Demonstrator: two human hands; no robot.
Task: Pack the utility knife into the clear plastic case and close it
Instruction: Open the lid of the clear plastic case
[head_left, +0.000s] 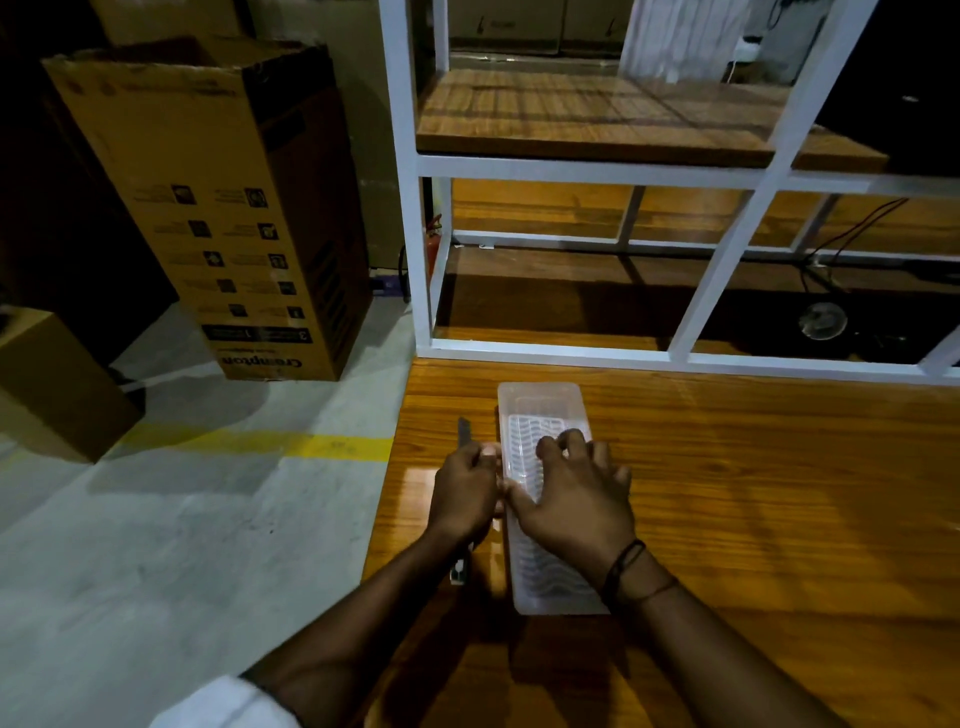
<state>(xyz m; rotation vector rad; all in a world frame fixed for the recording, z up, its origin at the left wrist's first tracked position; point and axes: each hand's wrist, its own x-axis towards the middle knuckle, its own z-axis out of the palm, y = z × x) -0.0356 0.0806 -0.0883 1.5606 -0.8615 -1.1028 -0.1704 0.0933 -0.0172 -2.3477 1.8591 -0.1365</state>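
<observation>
Setting: dim storeroom; wooden surface (727, 493), white shelf frame (415, 208) behind, cardboard box (208, 208) on floor.
Case: clear plastic case (540, 410) near left edge of surface, long axis running away from the body.
Knife: utility knife (463, 430) beside case, outside it, gripped in closed left hand (465, 499).
Right hand (571, 504): fingers spread, pressing on case.
Lid state: cannot tell.
Risk: knife close to left edge, could slip off; case may slide under uneven pressure.

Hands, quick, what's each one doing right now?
Left hand: closed around the utility knife.
Right hand: open, fingers spread, resting on the clear plastic case.
</observation>
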